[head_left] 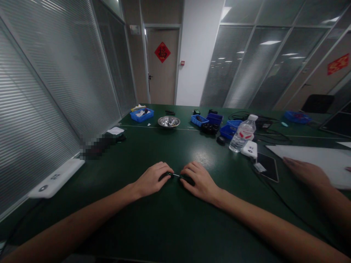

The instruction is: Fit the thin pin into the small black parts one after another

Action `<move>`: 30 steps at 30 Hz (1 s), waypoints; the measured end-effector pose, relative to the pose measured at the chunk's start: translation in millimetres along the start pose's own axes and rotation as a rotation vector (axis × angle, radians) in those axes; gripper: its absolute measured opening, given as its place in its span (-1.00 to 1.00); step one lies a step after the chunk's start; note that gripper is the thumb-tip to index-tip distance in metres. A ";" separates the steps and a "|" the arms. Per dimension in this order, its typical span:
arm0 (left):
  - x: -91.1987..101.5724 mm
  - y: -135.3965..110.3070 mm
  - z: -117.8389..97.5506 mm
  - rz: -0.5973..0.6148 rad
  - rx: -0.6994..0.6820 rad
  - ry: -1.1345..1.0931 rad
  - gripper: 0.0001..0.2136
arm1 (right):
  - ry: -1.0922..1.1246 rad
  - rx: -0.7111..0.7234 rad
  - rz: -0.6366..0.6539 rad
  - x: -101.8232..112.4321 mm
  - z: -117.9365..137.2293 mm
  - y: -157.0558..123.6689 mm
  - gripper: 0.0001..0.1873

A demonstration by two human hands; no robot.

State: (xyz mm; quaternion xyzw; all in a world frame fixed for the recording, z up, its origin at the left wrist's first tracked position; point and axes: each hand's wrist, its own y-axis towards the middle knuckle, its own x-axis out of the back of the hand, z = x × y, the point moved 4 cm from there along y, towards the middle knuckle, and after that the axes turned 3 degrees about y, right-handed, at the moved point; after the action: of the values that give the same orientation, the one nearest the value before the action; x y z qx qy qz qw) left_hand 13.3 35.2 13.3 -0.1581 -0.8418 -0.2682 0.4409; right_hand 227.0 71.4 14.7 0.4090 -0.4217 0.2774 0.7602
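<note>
Both of my hands rest low over the green table (142,219), in the middle of the view. My left hand (152,179) is closed round a small dark piece (169,174). From it a thin, shiny metal rod (176,175) runs across to a black, rounded object (187,179). That object sits under the curled fingers and thumb of my right hand (200,180). The fingers hide most of both dark parts, so I cannot tell their exact kind or whether they are one piece.
Farther back stand a metal bowl (169,122), a blue tray (142,115) and more blue bins (199,119). Right of my hands are a water bottle (243,133), a black tablet (267,166) and a cable. Another person's hand (307,171) lies on white paper (323,157). A white power bank-like box (57,177) is left.
</note>
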 end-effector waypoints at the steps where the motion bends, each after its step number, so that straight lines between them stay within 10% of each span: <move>1: 0.3 0.1 -0.2 0.001 -0.004 -0.010 -0.79 | 0.001 0.004 -0.001 0.0 0.1 -0.1 -0.81; 30: -2.0 -0.7 -7.7 0.078 -0.080 0.009 -0.65 | -0.009 0.068 0.061 -8.4 -1.7 -0.6 -0.76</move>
State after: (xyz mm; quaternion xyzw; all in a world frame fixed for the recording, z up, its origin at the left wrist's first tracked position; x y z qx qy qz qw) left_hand 19.1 30.0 15.0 -0.2071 -0.8215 -0.2851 0.4483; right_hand 224.1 71.9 6.7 0.4229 -0.4277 0.3127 0.7352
